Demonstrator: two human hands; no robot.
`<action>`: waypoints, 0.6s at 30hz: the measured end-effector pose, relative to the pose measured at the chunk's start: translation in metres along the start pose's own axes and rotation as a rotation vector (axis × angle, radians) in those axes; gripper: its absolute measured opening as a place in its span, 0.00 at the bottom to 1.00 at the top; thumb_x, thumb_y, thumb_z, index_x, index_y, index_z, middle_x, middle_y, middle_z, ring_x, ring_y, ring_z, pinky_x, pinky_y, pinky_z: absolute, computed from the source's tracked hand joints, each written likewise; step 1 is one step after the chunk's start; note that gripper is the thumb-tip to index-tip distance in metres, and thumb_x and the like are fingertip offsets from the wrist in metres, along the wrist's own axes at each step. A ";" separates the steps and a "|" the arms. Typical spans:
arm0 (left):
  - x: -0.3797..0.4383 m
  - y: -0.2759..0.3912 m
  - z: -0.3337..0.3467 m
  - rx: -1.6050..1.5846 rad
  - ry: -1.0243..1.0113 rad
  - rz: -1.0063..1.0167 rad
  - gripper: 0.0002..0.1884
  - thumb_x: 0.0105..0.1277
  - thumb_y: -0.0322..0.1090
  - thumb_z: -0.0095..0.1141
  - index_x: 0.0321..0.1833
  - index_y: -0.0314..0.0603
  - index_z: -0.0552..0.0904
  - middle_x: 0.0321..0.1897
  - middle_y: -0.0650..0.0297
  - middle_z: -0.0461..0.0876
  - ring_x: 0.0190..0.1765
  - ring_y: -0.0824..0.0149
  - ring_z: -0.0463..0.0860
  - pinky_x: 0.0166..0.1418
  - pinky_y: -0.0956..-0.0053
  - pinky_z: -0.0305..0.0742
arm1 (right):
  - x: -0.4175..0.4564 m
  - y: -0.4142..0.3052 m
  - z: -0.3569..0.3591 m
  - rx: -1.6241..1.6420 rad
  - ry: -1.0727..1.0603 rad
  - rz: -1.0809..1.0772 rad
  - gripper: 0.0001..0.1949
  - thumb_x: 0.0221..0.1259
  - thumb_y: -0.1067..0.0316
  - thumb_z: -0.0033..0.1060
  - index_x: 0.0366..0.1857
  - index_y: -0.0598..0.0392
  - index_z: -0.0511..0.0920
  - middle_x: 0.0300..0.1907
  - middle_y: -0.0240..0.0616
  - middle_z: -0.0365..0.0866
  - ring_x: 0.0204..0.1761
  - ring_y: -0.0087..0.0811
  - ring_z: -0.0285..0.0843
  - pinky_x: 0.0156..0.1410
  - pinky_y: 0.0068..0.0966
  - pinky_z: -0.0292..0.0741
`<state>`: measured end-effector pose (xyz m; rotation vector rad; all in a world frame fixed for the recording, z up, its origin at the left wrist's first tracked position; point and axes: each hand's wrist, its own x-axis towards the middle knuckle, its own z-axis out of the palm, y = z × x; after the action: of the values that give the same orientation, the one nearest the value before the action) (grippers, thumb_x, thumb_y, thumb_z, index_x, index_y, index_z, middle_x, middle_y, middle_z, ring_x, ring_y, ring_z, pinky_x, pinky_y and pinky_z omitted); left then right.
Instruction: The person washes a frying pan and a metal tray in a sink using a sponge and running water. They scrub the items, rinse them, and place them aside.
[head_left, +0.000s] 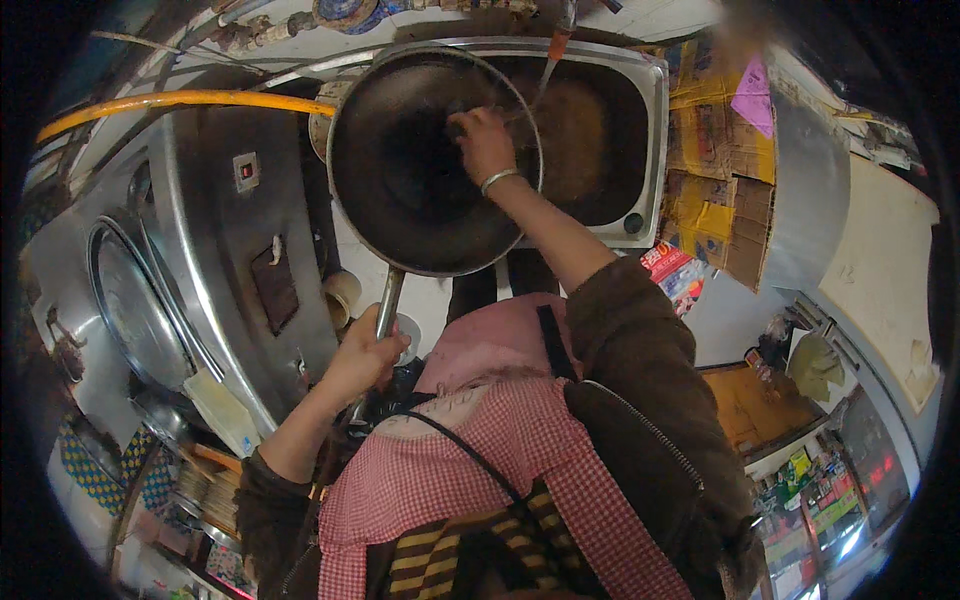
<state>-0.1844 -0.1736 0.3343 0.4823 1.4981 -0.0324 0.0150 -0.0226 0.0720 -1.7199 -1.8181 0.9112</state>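
A large dark wok (397, 202) is held over the left part of a metal sink (652, 150). My left hand (367, 352) is closed around its metal handle (389, 304). Inside the wok's right side is my right hand (484, 142), fingers curled and blurred, a bangle on the wrist. Something dark may be under its fingertips; I cannot tell what. A faucet with an orange-red tip (557, 45) runs a stream of water into the sink, just right of the wok.
Flattened cardboard (712, 187) stands right of the sink. A steel cabinet (247, 225) is on the left, with a round metal lid or tray (139, 300) beyond it. A yellow hose (187, 99) reaches towards the wok's rim. A beige container (343, 294) sits below the wok.
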 end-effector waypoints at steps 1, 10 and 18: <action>-0.001 0.001 0.003 0.004 -0.004 0.003 0.12 0.68 0.30 0.60 0.43 0.44 0.68 0.20 0.68 0.70 0.15 0.73 0.68 0.16 0.72 0.63 | -0.009 -0.004 0.003 -0.036 -0.007 -0.036 0.17 0.55 0.78 0.63 0.49 0.48 0.84 0.50 0.42 0.81 0.55 0.49 0.78 0.59 0.43 0.79; 0.003 -0.011 0.001 0.008 -0.010 0.038 0.12 0.68 0.29 0.59 0.44 0.44 0.68 0.21 0.68 0.70 0.17 0.73 0.68 0.18 0.75 0.62 | 0.023 -0.035 0.030 0.102 0.091 -0.148 0.16 0.55 0.76 0.62 0.48 0.47 0.84 0.51 0.44 0.80 0.55 0.51 0.76 0.62 0.43 0.77; -0.005 0.000 0.010 -0.032 0.037 0.034 0.11 0.68 0.29 0.59 0.42 0.43 0.68 0.21 0.67 0.71 0.16 0.73 0.69 0.18 0.74 0.63 | -0.089 -0.019 -0.002 0.226 -0.050 -0.277 0.17 0.50 0.79 0.65 0.45 0.49 0.85 0.46 0.46 0.80 0.53 0.51 0.77 0.58 0.44 0.76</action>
<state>-0.1751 -0.1786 0.3386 0.4847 1.5237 0.0271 0.0125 -0.1100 0.0961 -1.2824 -1.8479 1.0045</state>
